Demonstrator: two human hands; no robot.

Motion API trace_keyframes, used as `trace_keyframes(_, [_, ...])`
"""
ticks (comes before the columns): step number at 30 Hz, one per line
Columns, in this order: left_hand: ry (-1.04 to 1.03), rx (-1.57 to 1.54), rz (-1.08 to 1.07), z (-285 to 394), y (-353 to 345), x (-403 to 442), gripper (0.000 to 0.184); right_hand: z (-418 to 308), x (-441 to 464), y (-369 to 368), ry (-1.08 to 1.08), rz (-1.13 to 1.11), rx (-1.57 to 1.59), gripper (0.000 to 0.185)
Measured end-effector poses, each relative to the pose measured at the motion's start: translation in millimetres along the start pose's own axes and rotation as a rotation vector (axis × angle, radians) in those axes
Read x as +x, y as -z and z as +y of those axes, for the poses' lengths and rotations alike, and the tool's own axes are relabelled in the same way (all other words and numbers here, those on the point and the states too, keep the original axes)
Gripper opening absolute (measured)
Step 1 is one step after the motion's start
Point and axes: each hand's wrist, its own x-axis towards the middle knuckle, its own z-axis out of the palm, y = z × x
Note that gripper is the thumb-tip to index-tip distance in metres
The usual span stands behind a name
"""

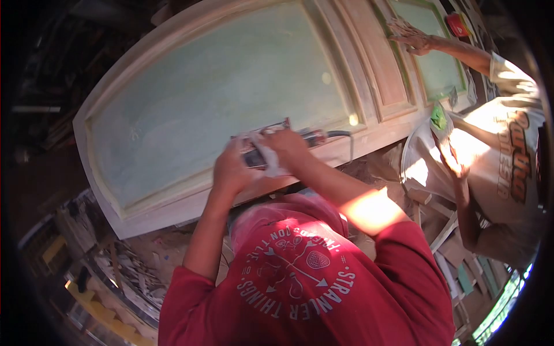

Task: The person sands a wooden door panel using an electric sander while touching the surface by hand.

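A dusty power sander [252, 158] rests on the near edge of a large arched wooden door [92, 167] with pale green panels. My left hand [231, 168] is wrapped round the sander's left end. Over its top and right side my right hand [284, 149] is closed, and both hands look coated in whitish dust. A dark power cord [339, 133] leaves the tool's right end and bends down over the frame. The sander's underside is hidden.
At the right, another person's outstretched hand [412, 40] is over the door's smaller panel. That person's other hand [456, 164] is near a green-and-white packet [439, 118]. A red can [456, 25] stands beyond. Wood scraps [141, 271] litter the ground.
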Motion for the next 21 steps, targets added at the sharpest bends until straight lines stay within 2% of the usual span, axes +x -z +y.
trace_keyframes(2, [0.27, -0.231, 0.193, -47.8, 0.4, -19.6, 0.094, -17.5, 34.4, -54.6, -0.085, 0.276, 0.116, 0.04])
trace_keyframes(4, [0.416, -0.271, 0.347, -86.7, 9.2, -39.0, 0.088, -55.2, 73.8, -77.1, -0.216, 0.301, 0.246, 0.058])
trace_keyframes(6, [0.486, -0.808, 0.459, -114.3, 16.9, -36.3, 0.082, -89.8, 114.8, -79.3, -0.43, 0.237, 0.549, 0.055])
trace_keyframes(7, [0.523, -1.077, 0.51, -119.6, 25.8, -36.5, 0.079, -96.4, 122.1, -73.9, -0.362, 0.177, 0.615, 0.054])
trace_keyframes(9, [0.487, -1.099, 0.433, -126.0, 52.1, -8.4, 0.083, -101.8, 134.9, -62.8, -0.214, 0.058, 0.734, 0.051])
trace_keyframes(10, [0.468, -1.115, 0.398, -119.9, 64.1, 10.5, 0.084, -98.7, 126.5, -80.0, -0.233, 0.211, 0.828, 0.049])
trace_keyframes(13, [0.531, 0.071, 0.365, -88.5, 89.6, 44.4, 0.091, -68.8, 72.7, -44.9, -0.179, -0.036, 1.4, 0.048])
trace_keyframes(14, [0.534, 0.11, 0.235, -73.6, 100.1, 52.5, 0.097, -53.7, 53.3, -50.3, -0.188, 0.165, 1.232, 0.047])
trace_keyframes(15, [0.45, 0.123, 0.172, -66.0, 102.8, 55.5, 0.096, -36.5, 34.1, -55.6, -0.193, 0.36, 1.055, 0.045])
trace_keyframes(16, [0.366, 0.137, 0.105, -59.6, 103.2, 57.0, 0.095, -20.6, 13.0, -45.2, -0.396, 0.411, 0.969, 0.045])
trace_keyframes(18, [0.262, 0.122, -0.055, -40.6, 100.5, 54.8, 0.092, 21.5, -39.6, -45.9, -0.596, 0.609, 0.902, 0.041])
trace_keyframes(19, [0.141, 0.052, -0.13, -40.9, 93.3, 54.3, 0.091, 39.0, -60.9, -44.8, -0.686, 0.693, 0.88, 0.04])
trace_keyframes(21, [-0.108, -0.09, -0.27, -45.7, 73.7, 56.2, 0.089, 45.9, -92.5, -28.4, -0.724, 0.723, 0.714, 0.039])
